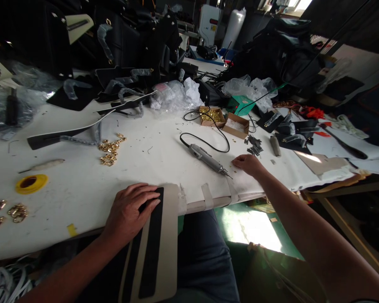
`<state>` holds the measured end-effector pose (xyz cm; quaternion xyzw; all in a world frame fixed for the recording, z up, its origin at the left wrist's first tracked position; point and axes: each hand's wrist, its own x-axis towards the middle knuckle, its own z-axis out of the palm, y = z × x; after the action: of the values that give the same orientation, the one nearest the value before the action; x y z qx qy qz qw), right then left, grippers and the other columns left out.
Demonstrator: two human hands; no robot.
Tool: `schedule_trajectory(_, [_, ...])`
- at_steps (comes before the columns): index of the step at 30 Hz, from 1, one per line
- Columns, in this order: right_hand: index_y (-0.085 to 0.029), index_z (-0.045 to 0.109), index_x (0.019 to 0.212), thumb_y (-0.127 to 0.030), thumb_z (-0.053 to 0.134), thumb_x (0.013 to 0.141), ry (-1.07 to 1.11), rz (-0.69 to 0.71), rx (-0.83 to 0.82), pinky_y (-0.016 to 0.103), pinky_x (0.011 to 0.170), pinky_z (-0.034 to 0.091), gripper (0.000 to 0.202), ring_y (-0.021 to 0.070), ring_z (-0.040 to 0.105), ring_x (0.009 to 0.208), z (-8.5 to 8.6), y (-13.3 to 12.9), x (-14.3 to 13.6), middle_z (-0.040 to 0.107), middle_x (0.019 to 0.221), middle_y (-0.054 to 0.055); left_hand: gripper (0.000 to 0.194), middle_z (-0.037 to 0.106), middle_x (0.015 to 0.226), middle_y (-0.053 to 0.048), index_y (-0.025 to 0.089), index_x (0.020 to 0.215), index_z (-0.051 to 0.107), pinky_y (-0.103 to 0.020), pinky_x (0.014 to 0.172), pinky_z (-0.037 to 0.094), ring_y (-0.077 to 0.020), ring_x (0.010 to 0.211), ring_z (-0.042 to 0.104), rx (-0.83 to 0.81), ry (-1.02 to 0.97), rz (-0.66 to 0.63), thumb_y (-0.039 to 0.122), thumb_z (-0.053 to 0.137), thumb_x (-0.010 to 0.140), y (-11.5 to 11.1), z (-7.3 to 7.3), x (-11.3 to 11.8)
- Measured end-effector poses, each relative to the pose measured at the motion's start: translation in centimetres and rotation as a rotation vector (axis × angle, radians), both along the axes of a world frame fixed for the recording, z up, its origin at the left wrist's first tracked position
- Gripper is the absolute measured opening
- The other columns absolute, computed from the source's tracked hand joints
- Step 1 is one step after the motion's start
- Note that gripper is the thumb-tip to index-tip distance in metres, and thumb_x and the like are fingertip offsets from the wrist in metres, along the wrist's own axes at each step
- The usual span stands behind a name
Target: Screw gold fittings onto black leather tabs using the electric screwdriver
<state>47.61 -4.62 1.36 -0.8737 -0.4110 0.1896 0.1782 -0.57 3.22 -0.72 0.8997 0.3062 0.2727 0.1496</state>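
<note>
My left hand (131, 210) lies on a beige bag panel (169, 235) with black strips (153, 248). Its fingers are stretched over the upper end of one strip, thumb alongside, all on the top face. The panel leans from the table's front edge toward my lap. My right hand (248, 164) is low at the tabletop, fingertips pinched together; whatever they hold is too small to make out. A tiny brass-coloured piece (235, 171) lies just below those fingers. Left of them rests a grey electric screwdriver (206, 158), its bit pointing toward the front edge.
Cardboard boxes hold gold fittings (213, 115) and clear small pieces (235, 125). Dark flat pieces (255, 145) lie nearby. Gold clasps (109, 149), yellow tape (31, 184) and snap hooks (18, 212) lie on the left. Black bags (123, 46) and plastic wrap (173, 97) fill the back.
</note>
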Motion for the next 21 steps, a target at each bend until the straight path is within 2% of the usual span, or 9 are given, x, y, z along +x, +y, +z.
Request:
schedule_trajectory(3, [-0.019,0.08,0.085,-0.044,0.068,0.084,0.011,-0.02,-0.006,0.027,0.061,0.043,0.028,0.0157,0.061,0.066,-0.1,0.2,0.1,0.076,0.076,0.004,0.02,0.079,0.122,-0.003,0.029,0.109,0.078,-0.048,0.102,0.05,-0.0285,0.121,0.066,-0.005,0.011,0.01,0.039,0.063,0.102,0.0,-0.1,0.0])
schedule_trajectory(11, [-0.019,0.079,0.079,-0.043,0.072,0.08,-0.042,-0.041,-0.042,0.029,0.057,0.04,0.026,0.0166,0.06,0.062,0.1,1.0,-0.1,0.072,0.067,0.004,0.023,0.08,0.121,-0.004,0.03,0.107,0.079,-0.049,0.102,0.051,-0.0294,0.12,0.067,-0.023,0.016,0.023,0.041,0.061,0.102,-0.2,0.3,0.1])
schedule_trajectory(18, [-0.021,0.079,0.093,-0.043,0.069,0.085,-0.127,-0.025,-0.018,0.028,0.063,0.043,0.026,0.0182,0.066,0.072,0.2,0.5,-1.0,0.079,0.084,0.004,0.021,0.079,0.122,-0.003,0.029,0.108,0.079,-0.048,0.102,0.051,-0.0287,0.121,0.067,-0.031,0.013,0.022,0.04,0.062,0.102,-0.2,0.4,0.1])
schedule_trajectory(21, [-0.022,0.08,0.093,-0.045,0.067,0.088,-0.195,0.007,-0.015,0.029,0.066,0.041,0.027,0.0206,0.066,0.079,0.2,0.2,-1.3,0.079,0.091,0.007,0.021,0.08,0.122,-0.003,0.029,0.108,0.079,-0.048,0.103,0.05,-0.0288,0.121,0.067,-0.031,0.006,0.018,0.039,0.062,0.102,-0.2,0.4,0.1])
